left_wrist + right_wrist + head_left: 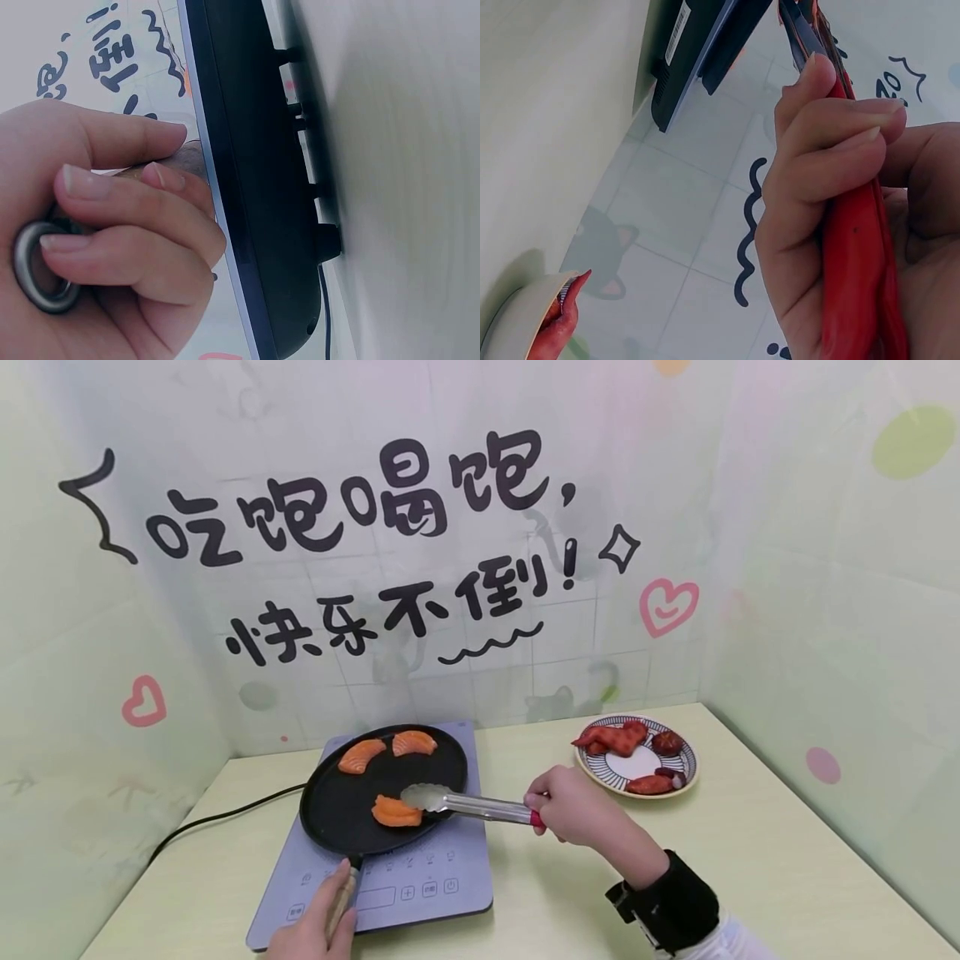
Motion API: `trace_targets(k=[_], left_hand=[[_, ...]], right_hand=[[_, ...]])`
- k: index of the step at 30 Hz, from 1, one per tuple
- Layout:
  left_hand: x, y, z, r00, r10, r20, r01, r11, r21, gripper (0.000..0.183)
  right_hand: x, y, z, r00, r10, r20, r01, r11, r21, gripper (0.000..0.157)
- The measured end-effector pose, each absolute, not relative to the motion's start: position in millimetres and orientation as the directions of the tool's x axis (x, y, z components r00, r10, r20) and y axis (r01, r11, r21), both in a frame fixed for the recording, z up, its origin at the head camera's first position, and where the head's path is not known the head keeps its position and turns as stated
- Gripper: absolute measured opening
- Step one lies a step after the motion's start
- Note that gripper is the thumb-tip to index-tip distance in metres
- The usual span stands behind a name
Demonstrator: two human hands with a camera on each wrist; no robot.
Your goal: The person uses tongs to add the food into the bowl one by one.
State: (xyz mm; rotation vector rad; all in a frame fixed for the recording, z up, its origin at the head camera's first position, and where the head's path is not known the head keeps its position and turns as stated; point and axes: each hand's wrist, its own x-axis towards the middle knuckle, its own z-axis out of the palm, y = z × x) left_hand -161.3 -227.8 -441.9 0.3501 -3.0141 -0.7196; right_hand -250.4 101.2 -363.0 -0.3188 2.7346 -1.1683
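Observation:
My left hand (318,920) grips the wooden-look handle (341,900) of a black frying pan (330,810). In the left wrist view its fingers curl round that handle, and a metal ring (22,266) shows at the handle's end. Three orange salmon slices lie in the pan: one at the back left (362,757), one at the back (413,743) and one nearer the front (397,812). My right hand (576,806) holds metal tongs (487,808) by their red grips (851,277). The tongs' scalloped tips reach over the pan's right rim, right beside the front slice.
The pan stands on a pale purple induction cooktop (457,852), whose black cord (225,814) runs off left. At the back right, a patterned plate (633,767) holds a red chicken-like piece (618,739) and other reddish food. Printed curtain walls enclose the table (555,885).

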Motion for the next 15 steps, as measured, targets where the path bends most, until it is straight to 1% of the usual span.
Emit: trace_targets(k=[5, 8, 12, 15], left_hand=[[-159.1, -227.0, -437.7, -0.977, -0.212, -0.024, -0.200, 0.871, 0.449, 0.058], [-158.3, -226.8, -436.8, -0.978, -0.206, -0.016, -0.191, 0.873, 0.449, 0.058], [-158.1, -226.5, -436.4, -0.979, -0.202, -0.003, -0.182, 0.876, 0.447, 0.058], [-158.5, -226.5, -436.6, -0.979, -0.202, 0.003, -0.178, 0.874, 0.452, 0.057]], right_hand=[[-248.8, 101.6, -361.6, -0.959, -0.279, -0.051, -0.159, 0.677, -0.719, 0.027], [-249.0, 102.4, -362.0, -0.950, -0.310, -0.033, -0.196, 0.676, -0.710, 0.029], [-249.8, 103.5, -362.7, -0.943, -0.334, -0.002, -0.238, 0.675, -0.698, 0.027], [-250.6, 103.1, -362.2, -0.948, -0.316, 0.047, -0.264, 0.693, -0.671, 0.025]])
